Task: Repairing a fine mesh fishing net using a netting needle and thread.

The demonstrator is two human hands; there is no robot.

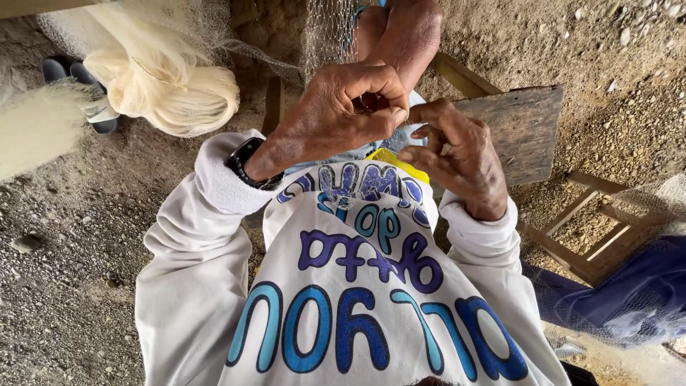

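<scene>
My left hand [343, 107] is held in front of my chest with fingers pinched shut on fine mesh of a fishing net [325, 32] that hangs down from above. Just to its right, my right hand [457, 154] touches it at the fingertips, fingers curled; what it holds, if anything, is hidden. A black watch [243, 161] sits on my left wrist. I wear a white long-sleeved shirt with large blue and purple lettering. My bare knee [404, 28] shows behind the hands.
A bundle of cream netting [161, 78] hangs at upper left. A wooden stool seat [518, 129] and wooden frame [593, 229] stand at right. Blue cloth under net [629, 293] lies lower right. Dark sandals [71, 75] rest on gravelly dirt.
</scene>
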